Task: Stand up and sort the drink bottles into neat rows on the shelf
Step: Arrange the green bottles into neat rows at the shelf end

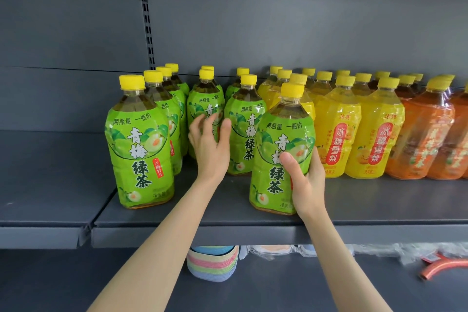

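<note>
The shelf looks like matt grey painted metal, smooth and dull. The bottles are clear plastic wrapped in glossy, crinkled film labels that catch the light, topped with ribbed yellow plastic caps. Below sits a soft, woven-looking striped basket.

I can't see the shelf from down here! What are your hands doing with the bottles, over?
Right hand gripping front green tea bottle, upright near shelf edge. Left hand open, reaching between green rows. Nothing blocking.

Green-labelled bottles, yellow bottles, orange bottles; yellow caps; grey shelf.
</note>
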Demonstrator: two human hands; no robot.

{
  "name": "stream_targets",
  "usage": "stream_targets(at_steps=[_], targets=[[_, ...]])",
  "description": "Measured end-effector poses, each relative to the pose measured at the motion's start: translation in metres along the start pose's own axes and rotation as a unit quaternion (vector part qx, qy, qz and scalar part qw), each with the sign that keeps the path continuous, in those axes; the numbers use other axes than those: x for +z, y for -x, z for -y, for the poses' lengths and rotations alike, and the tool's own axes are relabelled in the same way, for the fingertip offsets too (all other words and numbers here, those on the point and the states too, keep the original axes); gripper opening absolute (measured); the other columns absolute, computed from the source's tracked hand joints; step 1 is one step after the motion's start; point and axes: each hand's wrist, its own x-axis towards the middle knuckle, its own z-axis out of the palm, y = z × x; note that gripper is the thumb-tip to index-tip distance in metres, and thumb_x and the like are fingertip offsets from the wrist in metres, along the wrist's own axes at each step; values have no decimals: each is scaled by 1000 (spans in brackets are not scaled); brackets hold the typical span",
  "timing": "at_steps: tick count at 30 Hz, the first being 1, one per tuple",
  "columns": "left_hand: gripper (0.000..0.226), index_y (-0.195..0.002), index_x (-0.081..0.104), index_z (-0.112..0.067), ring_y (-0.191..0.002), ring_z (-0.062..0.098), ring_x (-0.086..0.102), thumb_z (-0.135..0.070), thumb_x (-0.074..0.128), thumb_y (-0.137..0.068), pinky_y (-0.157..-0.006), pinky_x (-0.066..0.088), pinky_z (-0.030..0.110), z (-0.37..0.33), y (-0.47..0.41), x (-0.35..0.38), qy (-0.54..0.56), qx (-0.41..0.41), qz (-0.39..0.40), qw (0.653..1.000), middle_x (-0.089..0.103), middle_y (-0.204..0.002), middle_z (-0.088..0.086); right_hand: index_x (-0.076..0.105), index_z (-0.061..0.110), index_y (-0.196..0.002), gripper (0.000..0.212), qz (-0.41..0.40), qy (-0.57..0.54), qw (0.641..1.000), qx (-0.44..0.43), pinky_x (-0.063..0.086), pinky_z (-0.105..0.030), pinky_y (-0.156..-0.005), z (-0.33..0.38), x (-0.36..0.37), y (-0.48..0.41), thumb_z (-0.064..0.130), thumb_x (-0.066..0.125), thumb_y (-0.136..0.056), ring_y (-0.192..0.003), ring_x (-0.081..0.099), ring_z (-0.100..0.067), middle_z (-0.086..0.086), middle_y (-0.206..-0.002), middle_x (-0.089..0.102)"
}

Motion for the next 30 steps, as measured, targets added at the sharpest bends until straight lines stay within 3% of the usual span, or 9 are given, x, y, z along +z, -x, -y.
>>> stream_targets(at_steps=[4,6,12,15,17,21,24,30], targets=[[78,-144,34,-18,-133,23,38,-47,66,-78,-107,37,44,-8,-3,7,7,5,98,995,38,-143,6,59,28,-109,50,-16,2,1000,-3,55,-27,-79,1,-1,1,54,69,-67,-97,68,-11,6,-104,71],[79,-145,31,-20,-133,25,38,-40,70,-79,-105,40,51,-8,-9,6,-4,14,106,994,39,-145,6,59,28,-107,50,-20,4,1000,-4,54,-23,-76,2,-1,1,54,70,-66,-95,68,-10,7,-103,71],[80,-147,30,-23,-130,26,41,-21,74,-80,-102,43,50,-9,-19,2,-48,80,103,990,41,-140,10,59,28,-108,50,-18,-3,1000,-1,54,-21,-77,1,-1,0,53,71,-66,-96,68,-10,8,-103,72],[86,-148,30,-23,-124,20,44,-18,78,-76,-101,45,42,-7,-21,1,-103,134,131,977,40,-136,8,59,28,-109,51,-17,-7,1000,0,53,-19,-75,1,-2,0,53,71,-66,-96,68,-8,10,-102,72],[87,-148,29,-19,-125,21,42,-23,77,-76,-103,39,32,-5,-27,-1,-158,163,131,965,41,-138,8,59,28,-109,50,-16,-8,1000,-1,52,-17,-74,2,-2,0,52,71,-67,-95,68,-7,12,-101,72],[91,-150,24,-21,-138,23,26,-34,76,-76,-108,26,42,-2,-36,1,-310,236,112,914,28,-153,3,59,31,-108,48,-14,-12,1000,0,52,-16,-73,2,-1,1,52,70,-67,-95,68,-6,16,-101,72],[94,-150,20,-27,-144,21,15,-39,75,-75,-110,14,43,5,-34,4,-382,291,120,869,17,-159,0,59,31,-109,48,-13,-12,1000,0,53,-17,-74,2,-1,0,52,70,-67,-95,68,-7,15,-102,72],[86,-150,23,-23,-146,24,13,-37,72,-80,-113,1,45,10,-40,12,-425,295,109,849,17,-158,7,59,30,-110,49,-13,-13,1000,3,54,-19,-75,2,0,0,51,70,-67,-97,68,-9,12,-103,72]])
